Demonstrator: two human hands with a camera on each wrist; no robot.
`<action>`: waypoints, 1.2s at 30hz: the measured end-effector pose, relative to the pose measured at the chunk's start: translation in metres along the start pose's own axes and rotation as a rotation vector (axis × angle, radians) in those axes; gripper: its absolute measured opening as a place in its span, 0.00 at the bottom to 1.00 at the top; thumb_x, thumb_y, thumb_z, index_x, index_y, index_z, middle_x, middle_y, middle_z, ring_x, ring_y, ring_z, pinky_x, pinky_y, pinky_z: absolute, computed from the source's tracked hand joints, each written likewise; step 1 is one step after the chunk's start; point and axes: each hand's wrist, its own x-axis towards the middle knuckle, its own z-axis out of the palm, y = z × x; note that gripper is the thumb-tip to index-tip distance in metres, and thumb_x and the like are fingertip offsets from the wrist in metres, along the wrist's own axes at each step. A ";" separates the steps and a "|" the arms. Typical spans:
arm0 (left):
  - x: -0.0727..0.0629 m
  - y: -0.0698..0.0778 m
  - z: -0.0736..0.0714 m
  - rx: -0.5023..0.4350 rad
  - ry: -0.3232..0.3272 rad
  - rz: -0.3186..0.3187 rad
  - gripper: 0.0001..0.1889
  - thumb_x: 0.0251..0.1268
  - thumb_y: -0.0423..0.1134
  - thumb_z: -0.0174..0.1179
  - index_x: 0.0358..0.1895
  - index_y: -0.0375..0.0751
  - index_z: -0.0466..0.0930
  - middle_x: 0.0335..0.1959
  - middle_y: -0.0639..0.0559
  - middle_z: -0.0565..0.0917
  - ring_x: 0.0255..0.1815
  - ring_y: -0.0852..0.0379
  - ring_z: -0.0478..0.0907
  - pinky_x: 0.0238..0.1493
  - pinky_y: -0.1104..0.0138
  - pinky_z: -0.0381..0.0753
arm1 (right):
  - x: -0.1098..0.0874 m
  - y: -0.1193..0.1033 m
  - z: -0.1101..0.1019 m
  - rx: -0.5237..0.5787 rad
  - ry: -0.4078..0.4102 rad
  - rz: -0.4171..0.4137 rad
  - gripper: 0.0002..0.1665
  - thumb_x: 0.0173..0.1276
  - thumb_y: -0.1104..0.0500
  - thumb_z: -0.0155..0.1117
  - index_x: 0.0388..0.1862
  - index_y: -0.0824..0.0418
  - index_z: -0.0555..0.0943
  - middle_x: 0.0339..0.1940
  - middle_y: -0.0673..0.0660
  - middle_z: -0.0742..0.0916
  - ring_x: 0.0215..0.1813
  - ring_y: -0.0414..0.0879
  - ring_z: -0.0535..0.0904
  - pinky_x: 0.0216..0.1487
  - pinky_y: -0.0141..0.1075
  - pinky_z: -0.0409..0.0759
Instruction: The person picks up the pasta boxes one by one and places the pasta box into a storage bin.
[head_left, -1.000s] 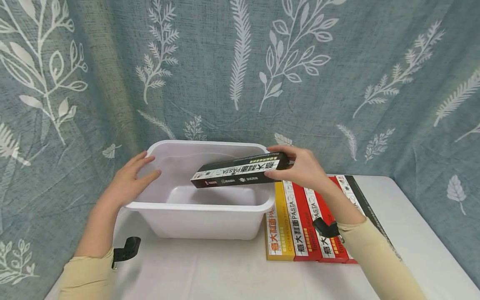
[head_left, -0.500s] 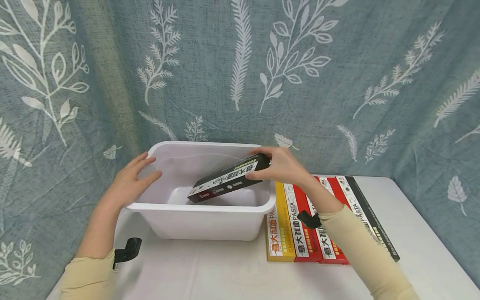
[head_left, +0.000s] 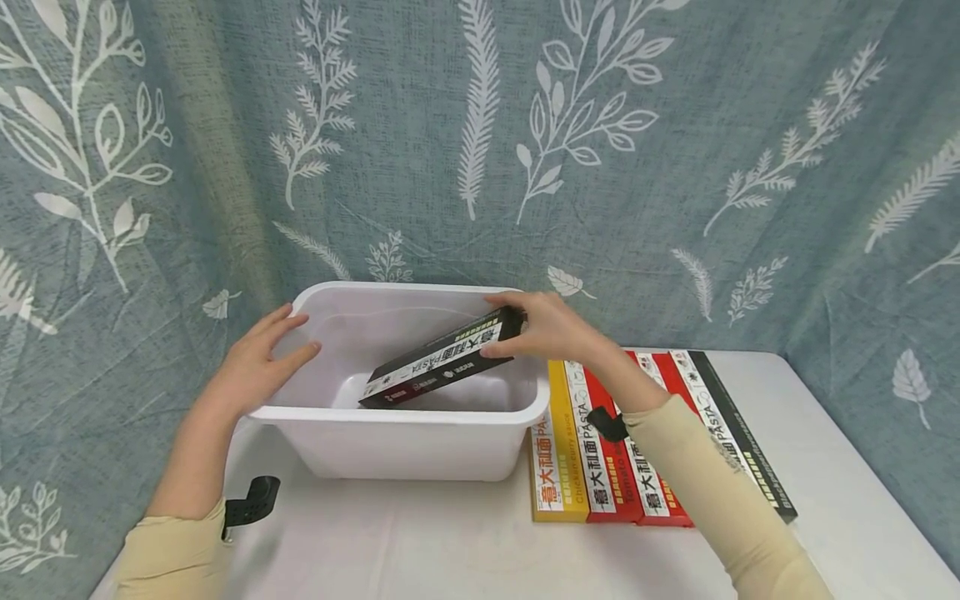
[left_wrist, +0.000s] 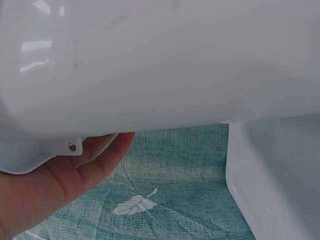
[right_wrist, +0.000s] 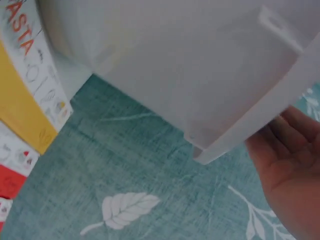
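A white plastic bin (head_left: 405, 446) stands on the table. My left hand (head_left: 253, 367) holds its left rim, thumb over the inside. In the left wrist view, the fingers (left_wrist: 107, 157) lie along the outer side, below the rim. My right hand (head_left: 551, 332) reaches over the right rim and grips the upper end of a black pasta box (head_left: 431, 367) between thumb and fingers. Inside the bin, the box slants with its left end low, close over the bottom. The right wrist view shows the right hand (right_wrist: 295, 165) beyond the bin's rim, with the box hidden.
Right of the bin lies a row of pasta boxes: a yellow one (head_left: 562, 467), several red ones (head_left: 622, 492) and a black one (head_left: 750, 450) at the far end. The right forearm passes over them. A blue-green leaf-patterned curtain (head_left: 420, 150) hangs behind the white table (head_left: 450, 542).
The right hand has moved left and carried the black pasta box lower into the bin, its left end tipping down. My left hand has stayed at the left rim.
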 end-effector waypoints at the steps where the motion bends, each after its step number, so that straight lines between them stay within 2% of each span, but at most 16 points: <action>1: 0.000 0.000 0.000 0.000 -0.001 -0.001 0.37 0.75 0.55 0.49 0.74 0.29 0.56 0.78 0.33 0.45 0.73 0.25 0.45 0.62 0.30 0.52 | 0.000 0.001 0.001 -0.006 0.006 -0.008 0.44 0.57 0.44 0.75 0.70 0.57 0.72 0.64 0.56 0.80 0.63 0.50 0.76 0.59 0.45 0.75; 4: 0.000 0.000 0.000 -0.002 -0.006 -0.004 0.37 0.75 0.55 0.49 0.74 0.29 0.56 0.78 0.34 0.45 0.72 0.25 0.47 0.62 0.30 0.53 | -0.003 0.004 0.003 -0.021 0.043 -0.024 0.39 0.62 0.48 0.72 0.70 0.58 0.72 0.63 0.57 0.81 0.64 0.51 0.75 0.57 0.45 0.75; 8: 0.001 -0.001 0.001 -0.010 -0.014 -0.003 0.37 0.75 0.55 0.49 0.74 0.29 0.56 0.78 0.34 0.44 0.71 0.24 0.51 0.61 0.31 0.55 | -0.013 0.007 0.004 0.019 0.145 -0.004 0.33 0.64 0.50 0.71 0.66 0.58 0.76 0.61 0.55 0.82 0.63 0.51 0.76 0.59 0.46 0.75; 12: 0.001 -0.001 0.002 -0.011 -0.023 -0.005 0.37 0.75 0.55 0.48 0.74 0.29 0.55 0.78 0.34 0.43 0.71 0.24 0.51 0.61 0.32 0.56 | -0.028 0.011 0.002 0.116 0.237 0.056 0.32 0.63 0.50 0.72 0.65 0.55 0.77 0.61 0.52 0.82 0.63 0.50 0.76 0.62 0.42 0.74; 16: 0.001 -0.001 0.001 -0.006 -0.025 -0.012 0.38 0.75 0.56 0.48 0.74 0.29 0.55 0.78 0.34 0.43 0.72 0.24 0.47 0.61 0.30 0.54 | -0.048 0.016 -0.003 0.214 0.307 0.116 0.33 0.63 0.48 0.72 0.66 0.51 0.75 0.62 0.51 0.80 0.64 0.48 0.75 0.63 0.39 0.73; 20: 0.001 0.000 0.001 -0.008 -0.018 -0.011 0.37 0.75 0.55 0.49 0.74 0.29 0.56 0.78 0.33 0.43 0.73 0.25 0.45 0.61 0.30 0.52 | -0.073 0.026 -0.007 0.298 0.359 0.175 0.35 0.62 0.45 0.72 0.68 0.47 0.74 0.64 0.50 0.79 0.64 0.46 0.74 0.64 0.40 0.73; 24: 0.001 -0.001 0.002 -0.014 -0.018 -0.007 0.37 0.75 0.55 0.49 0.74 0.29 0.55 0.78 0.33 0.43 0.74 0.25 0.43 0.61 0.29 0.51 | -0.100 0.040 -0.009 0.335 0.364 0.233 0.37 0.63 0.45 0.71 0.70 0.48 0.72 0.67 0.53 0.76 0.66 0.50 0.73 0.66 0.45 0.70; 33: 0.001 -0.001 0.001 -0.010 -0.020 0.003 0.37 0.75 0.54 0.48 0.74 0.28 0.55 0.78 0.33 0.43 0.71 0.23 0.48 0.61 0.31 0.54 | -0.156 0.067 -0.009 0.268 0.317 0.439 0.45 0.63 0.41 0.69 0.75 0.51 0.63 0.71 0.60 0.70 0.70 0.61 0.66 0.63 0.56 0.71; 36: 0.001 -0.001 0.001 -0.012 -0.035 -0.006 0.37 0.76 0.54 0.47 0.74 0.28 0.54 0.78 0.33 0.42 0.71 0.23 0.48 0.60 0.30 0.54 | -0.173 0.073 -0.008 0.238 0.312 0.474 0.47 0.64 0.42 0.69 0.76 0.55 0.61 0.72 0.63 0.68 0.71 0.64 0.63 0.63 0.58 0.69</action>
